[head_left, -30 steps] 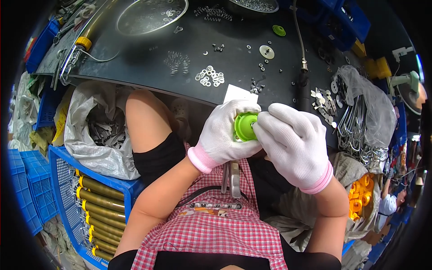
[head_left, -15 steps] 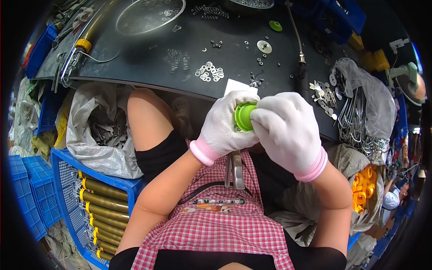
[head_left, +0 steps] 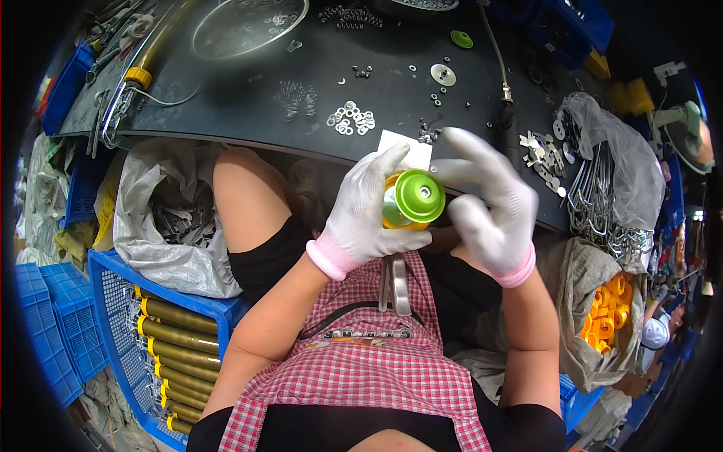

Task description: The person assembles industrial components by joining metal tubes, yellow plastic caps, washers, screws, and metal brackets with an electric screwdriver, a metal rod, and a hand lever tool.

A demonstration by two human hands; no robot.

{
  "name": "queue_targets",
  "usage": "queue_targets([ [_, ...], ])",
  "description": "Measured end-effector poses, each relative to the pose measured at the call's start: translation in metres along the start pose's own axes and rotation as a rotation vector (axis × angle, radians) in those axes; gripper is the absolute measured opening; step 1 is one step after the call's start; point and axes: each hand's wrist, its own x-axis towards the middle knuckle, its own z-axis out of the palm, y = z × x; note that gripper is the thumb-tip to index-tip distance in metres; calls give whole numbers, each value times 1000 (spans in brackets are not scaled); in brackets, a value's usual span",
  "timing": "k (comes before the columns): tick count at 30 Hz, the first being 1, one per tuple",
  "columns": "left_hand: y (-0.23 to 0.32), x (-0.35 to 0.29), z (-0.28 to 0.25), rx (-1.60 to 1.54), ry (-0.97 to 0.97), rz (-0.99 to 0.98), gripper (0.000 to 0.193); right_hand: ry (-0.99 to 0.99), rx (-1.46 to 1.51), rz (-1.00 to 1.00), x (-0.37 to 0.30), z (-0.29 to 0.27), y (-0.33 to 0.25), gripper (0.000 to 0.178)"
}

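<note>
Gloved in white with a pink cuff, my left hand (head_left: 358,211) is wrapped round a green-capped cylinder (head_left: 419,197), held over my lap just off the table's front edge. Its round green end faces up and has a small metal piece in its middle. A yellow ring shows under the green, and the lower part is hidden. Two metal bars (head_left: 396,286) hang below the hand; whether they join the cylinder I cannot tell. My right hand (head_left: 489,207), in a matching glove, is beside the cap with fingers apart and nothing seen in them.
On the dark table (head_left: 226,98) lie flat washers (head_left: 351,119), small springs (head_left: 296,99), a metal disc (head_left: 443,74) and a green cap (head_left: 462,39). A hose (head_left: 493,53) crosses at right. A blue crate (head_left: 113,301) holds olive tubes; a sack (head_left: 576,316) holds yellow rings.
My right hand has come off the green cap and opened, moving slightly right. The cylinder has tilted so its green end faces up, still in my left hand.
</note>
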Motion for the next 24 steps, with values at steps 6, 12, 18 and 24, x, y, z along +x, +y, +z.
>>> queue_targets([
  [6, 5, 0, 3, 94, 43, 7, 99, 195, -166, -240, -4, 11, 15, 48],
  [12, 5, 1, 3, 82, 81, 35, 98, 85, -241, -212, -6, 7, 1, 49],
  [18, 12, 8, -3, 124, -2, 113, 91, -280, -248, -219, 11, 2, 4, 57],
  [24, 2, 2, 3, -75, 39, 0, 95, -234, -52, -333, 22, 1, 2, 75],
])
